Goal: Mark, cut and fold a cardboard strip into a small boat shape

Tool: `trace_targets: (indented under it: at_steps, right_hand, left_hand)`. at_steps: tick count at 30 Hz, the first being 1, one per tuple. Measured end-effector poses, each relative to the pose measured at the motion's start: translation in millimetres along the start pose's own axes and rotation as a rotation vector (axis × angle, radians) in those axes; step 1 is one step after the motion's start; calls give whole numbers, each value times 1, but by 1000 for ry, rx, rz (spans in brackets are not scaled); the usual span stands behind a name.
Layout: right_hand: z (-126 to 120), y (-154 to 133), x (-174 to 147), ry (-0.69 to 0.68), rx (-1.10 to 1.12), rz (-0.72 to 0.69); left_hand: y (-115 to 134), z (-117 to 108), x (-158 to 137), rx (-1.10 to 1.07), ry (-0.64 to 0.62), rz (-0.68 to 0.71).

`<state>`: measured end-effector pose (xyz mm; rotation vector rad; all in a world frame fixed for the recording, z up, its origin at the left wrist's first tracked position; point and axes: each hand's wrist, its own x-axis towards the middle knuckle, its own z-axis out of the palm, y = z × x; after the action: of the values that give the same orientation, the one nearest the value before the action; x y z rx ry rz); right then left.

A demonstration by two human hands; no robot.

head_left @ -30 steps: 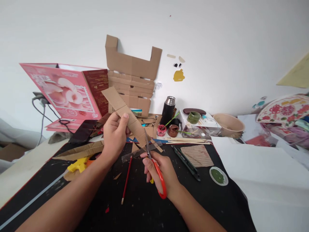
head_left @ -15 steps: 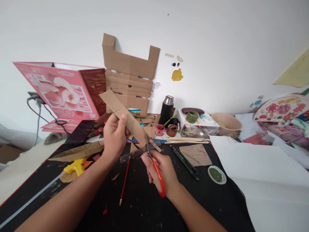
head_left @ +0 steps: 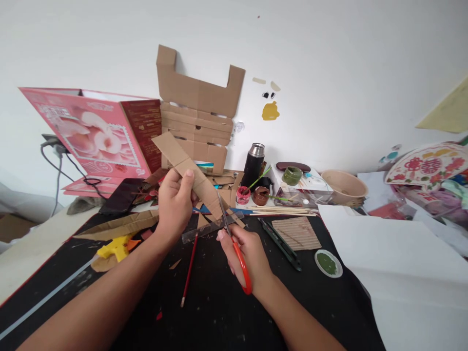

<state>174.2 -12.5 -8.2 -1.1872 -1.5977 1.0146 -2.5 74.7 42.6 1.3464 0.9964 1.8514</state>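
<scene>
My left hand (head_left: 176, 197) pinches a long brown cardboard strip (head_left: 190, 171) between thumb and fingers, holding it tilted above the black mat. In my right hand (head_left: 246, 256) is a pair of scissors (head_left: 241, 263) with orange handles, my fingers closed around them. The blades point up and lie against the lower right end of the strip. Below the hands, a clear ruler (head_left: 195, 234) lies partly hidden behind the scissors and fingers. A red pencil (head_left: 190, 270) rests on the mat beneath, between my two forearms.
A yellow glue gun (head_left: 116, 247) lies left of my left forearm. To the right are a dark green utility knife (head_left: 281, 243), corrugated cardboard (head_left: 297, 233) and a lid of green paint (head_left: 328, 263). Behind stand a black thermos (head_left: 252, 165), paint jars and a pink box (head_left: 106, 136).
My right hand and the scissors have shifted slightly, and the blades sit a little differently against the strip's end. The whole view has moved slightly; my left hand keeps its hold.
</scene>
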Motion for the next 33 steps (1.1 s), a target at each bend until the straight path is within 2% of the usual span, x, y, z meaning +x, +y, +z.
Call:
trace_targets:
  at_steps: [7,23,33]
  right_hand:
    - [-1,-4,-5,-24,6,35]
    - [1,-13,-4,17,-96,0]
    - [-1,-16,-3,31,-164,-12]
  left_hand:
    - [-3,-1,0,11,-9,10]
    - [1,7,-2,-106,-10,-12]
    - [2,7,-3,-92,2,-14]
